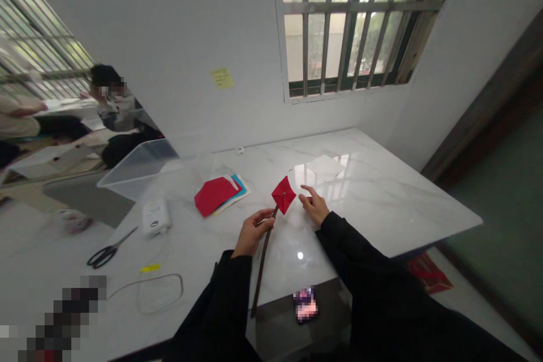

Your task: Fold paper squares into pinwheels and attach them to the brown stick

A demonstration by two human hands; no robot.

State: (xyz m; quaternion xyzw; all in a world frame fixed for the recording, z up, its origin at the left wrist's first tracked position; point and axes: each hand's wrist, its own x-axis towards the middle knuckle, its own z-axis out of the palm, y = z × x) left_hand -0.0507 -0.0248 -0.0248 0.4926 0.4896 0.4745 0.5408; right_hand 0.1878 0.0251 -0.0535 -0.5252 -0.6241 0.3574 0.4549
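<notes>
A red pinwheel point(283, 194) of folded material, with a small pin at its centre, sits on top of a long dark stick point(262, 271). My left hand point(255, 230) is closed around the stick just below the pinwheel. To the right of the pinwheel, my right hand point(313, 206) is raised with thumb and forefinger apart, touching nothing that I can see. Left of the pinwheel, red, blue and cream sheets point(216, 194) lie stacked on the table. A tiny metallic bit point(290, 169) rests behind the pinwheel.
The white marble-patterned table point(382, 198) carries scissors point(106, 253), a white device point(155, 218) with a cable, a clear plastic bin point(139, 161) and a white sheet point(326, 167). A phone point(305, 304) lies near my lap. People sit far left; a barred window point(356, 28) is ahead.
</notes>
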